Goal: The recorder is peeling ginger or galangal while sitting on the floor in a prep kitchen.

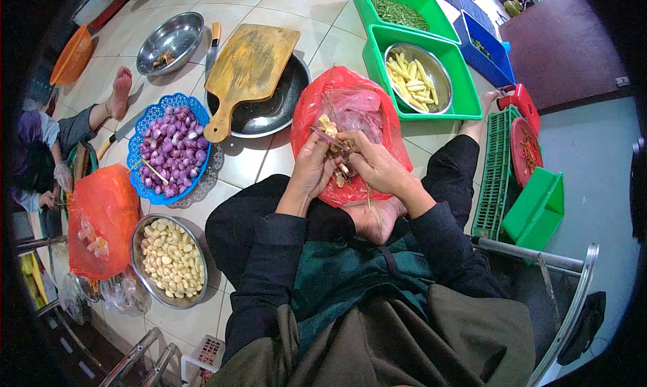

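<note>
My left hand point(314, 168) and my right hand point(376, 164) meet over an open red plastic bag point(308, 109). Between the fingers of my left hand is a pale, knobbly piece of root, probably ginger point(327, 126). My right hand grips a small thin blade, likely a knife point(328, 138), whose handle the fingers hide. Brownish scraps point(343, 168) and pinkish plastic point(361, 104) lie in the bag. My bare foot point(374, 220) is at the bag's near edge.
Peeled shallots point(174, 144) fill a blue basket; peeled garlic point(171, 258) fills a metal bowl. A wooden cutting board point(252, 58) rests on a dark basin point(273, 119). Baby corn point(412, 81) sits in a bowl inside a green tray point(457, 96). A co-worker's gloved hand point(63, 177) is at far left.
</note>
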Available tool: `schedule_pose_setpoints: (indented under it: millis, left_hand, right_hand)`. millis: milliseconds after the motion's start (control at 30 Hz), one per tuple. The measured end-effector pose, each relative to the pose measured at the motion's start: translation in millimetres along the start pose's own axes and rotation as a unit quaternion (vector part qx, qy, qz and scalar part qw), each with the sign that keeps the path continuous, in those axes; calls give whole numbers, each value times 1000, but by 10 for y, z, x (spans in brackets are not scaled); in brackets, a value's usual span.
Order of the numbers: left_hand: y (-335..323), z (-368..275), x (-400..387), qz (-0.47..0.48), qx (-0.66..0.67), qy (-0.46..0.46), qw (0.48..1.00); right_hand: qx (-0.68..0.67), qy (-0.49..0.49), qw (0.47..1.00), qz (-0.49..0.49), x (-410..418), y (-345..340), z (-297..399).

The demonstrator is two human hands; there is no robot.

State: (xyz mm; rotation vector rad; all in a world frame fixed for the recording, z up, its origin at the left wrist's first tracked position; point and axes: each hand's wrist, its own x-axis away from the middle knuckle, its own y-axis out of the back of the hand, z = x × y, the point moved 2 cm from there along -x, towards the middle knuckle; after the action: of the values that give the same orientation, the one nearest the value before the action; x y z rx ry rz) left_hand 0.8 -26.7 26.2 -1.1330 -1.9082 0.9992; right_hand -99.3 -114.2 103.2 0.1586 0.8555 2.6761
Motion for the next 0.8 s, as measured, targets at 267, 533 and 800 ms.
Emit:
schedule_pose_setpoints:
  millis: [267,533,800]
  left_hand:
    - [20,19,-2,-3,4,19,1000]
    - [33,77,-26,-1,4,36,999]
    - [37,42,-19,21,5,42,999]
  right_hand:
    - [-1,-11,1000,24,26,4,-32]
    - [40,-1,999,-24,1,-60,-94]
    - [45,28,998,-44,-8,-54,-97]
